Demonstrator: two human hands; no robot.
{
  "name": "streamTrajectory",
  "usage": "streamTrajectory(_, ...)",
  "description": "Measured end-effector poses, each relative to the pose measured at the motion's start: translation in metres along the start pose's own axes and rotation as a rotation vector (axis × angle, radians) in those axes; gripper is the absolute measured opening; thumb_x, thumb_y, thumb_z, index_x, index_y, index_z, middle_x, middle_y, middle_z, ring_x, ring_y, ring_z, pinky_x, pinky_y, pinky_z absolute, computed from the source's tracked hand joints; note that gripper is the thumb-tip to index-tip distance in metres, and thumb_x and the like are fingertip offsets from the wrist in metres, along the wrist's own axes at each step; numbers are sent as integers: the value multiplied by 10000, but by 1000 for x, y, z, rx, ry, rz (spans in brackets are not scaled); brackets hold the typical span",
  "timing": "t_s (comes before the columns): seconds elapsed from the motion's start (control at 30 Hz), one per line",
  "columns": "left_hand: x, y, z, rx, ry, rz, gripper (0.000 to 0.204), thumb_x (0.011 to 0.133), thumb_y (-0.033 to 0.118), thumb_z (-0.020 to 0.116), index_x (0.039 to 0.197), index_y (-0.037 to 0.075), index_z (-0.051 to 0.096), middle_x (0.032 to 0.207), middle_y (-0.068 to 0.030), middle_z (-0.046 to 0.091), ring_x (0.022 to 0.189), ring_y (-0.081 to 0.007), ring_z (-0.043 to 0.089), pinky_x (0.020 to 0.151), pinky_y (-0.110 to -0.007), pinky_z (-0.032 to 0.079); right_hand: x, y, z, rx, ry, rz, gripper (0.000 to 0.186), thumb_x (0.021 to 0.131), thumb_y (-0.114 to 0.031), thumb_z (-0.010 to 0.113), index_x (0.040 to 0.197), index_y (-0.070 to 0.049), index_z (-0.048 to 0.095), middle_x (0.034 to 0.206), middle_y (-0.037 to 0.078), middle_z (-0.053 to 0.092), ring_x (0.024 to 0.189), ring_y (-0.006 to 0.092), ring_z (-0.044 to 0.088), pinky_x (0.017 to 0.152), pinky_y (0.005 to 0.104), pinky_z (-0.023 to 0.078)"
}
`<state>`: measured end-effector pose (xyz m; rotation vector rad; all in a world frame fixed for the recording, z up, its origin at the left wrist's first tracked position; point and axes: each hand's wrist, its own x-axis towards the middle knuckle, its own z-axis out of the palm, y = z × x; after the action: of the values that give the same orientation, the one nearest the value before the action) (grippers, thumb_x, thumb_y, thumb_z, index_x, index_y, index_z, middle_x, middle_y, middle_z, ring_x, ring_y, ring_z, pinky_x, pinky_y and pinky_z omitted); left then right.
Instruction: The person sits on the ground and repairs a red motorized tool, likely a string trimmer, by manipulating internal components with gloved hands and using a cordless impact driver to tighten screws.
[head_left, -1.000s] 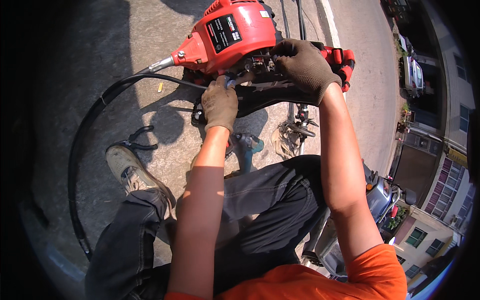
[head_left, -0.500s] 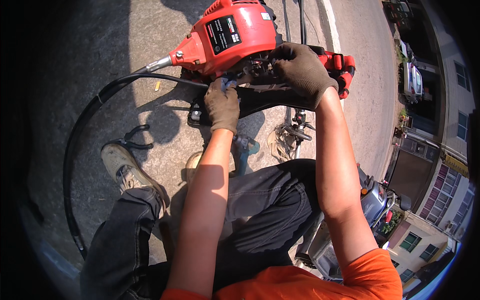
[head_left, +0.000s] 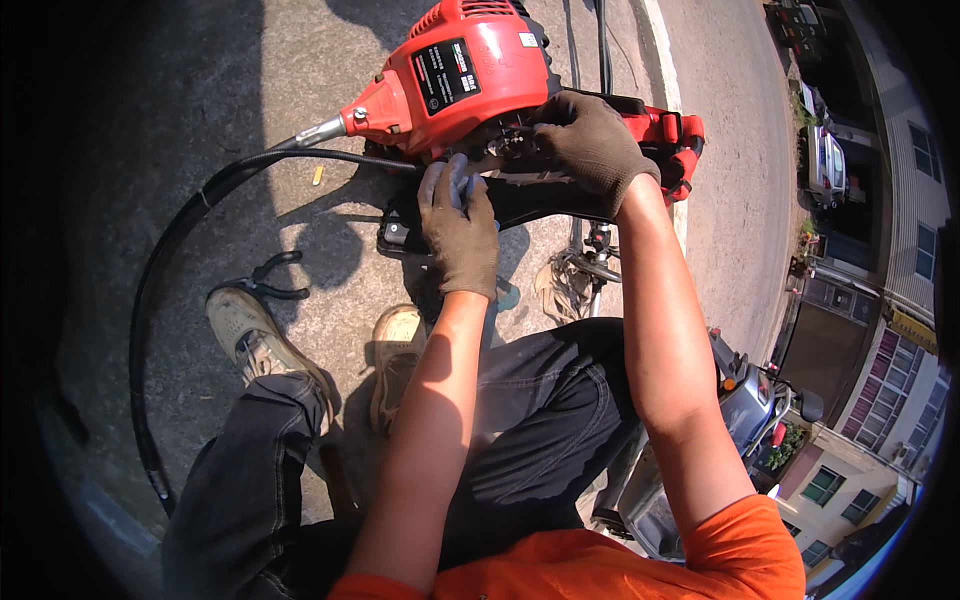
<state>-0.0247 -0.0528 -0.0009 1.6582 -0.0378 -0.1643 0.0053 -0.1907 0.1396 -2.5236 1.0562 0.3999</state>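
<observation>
A red small engine (head_left: 505,75) with a black label plate lies in front of me, on a black padded backpack frame (head_left: 530,195). My left hand (head_left: 460,230), in a brown work glove with greyish palm side, is just below the engine's lower left edge. Its fingers are stretched upward and partly apart, and I see nothing held in them. My right hand (head_left: 595,140), gloved too, is at the exposed metal parts (head_left: 512,145) on the engine's underside. Its fingers are curled, with the tips at those parts; what they grip is hidden.
A black flexible drive shaft (head_left: 150,290) curves from the engine down the left. Black-handled pliers (head_left: 275,275) lie beside my shoe (head_left: 245,325). Red straps (head_left: 680,145) hang at the frame's right end. Cables (head_left: 580,268) lie near my knee; a parked motorbike (head_left: 745,400) stands at right.
My left hand has drawn back slightly from the engine, down and to the right, and its fingers have straightened. My right hand stays at the engine, shifted slightly.
</observation>
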Motion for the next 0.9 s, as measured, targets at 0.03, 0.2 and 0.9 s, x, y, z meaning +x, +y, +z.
streamTrajectory(0.03, -5, 7, -2, -247, 26, -161, 238, 894, 125, 675, 1102, 14, 644, 1105, -110, 622, 1040, -235, 608, 871, -353, 517, 0, -2, 2, -61, 50, 28, 403, 772, -268, 692, 1075, -2, 684, 1024, 195, 706, 985, 298, 680, 901, 374, 506)
streamTrajectory(0.2, 10, -15, 9, -1306, -67, -1142, 158, 924, 162, 668, 1062, 91, 638, 1011, -48, 652, 958, -191, 619, 869, -315, 524, -3, -9, 6, -208, 53, 117, 560, 703, -341, 776, 1127, 7, 660, 1089, 193, 698, 1038, 310, 669, 920, 384, 499)
streamTrajectory(0.9, 40, -51, 41, -1516, -378, -1193, 103, 941, 225, 628, 974, 127, 629, 766, 19, 617, 627, -120, 542, 586, -230, 489, 4, -1, 26, -185, 9, 64, 484, 728, -346, 769, 1032, 20, 677, 1021, 213, 698, 1015, 342, 660, 914, 415, 495)
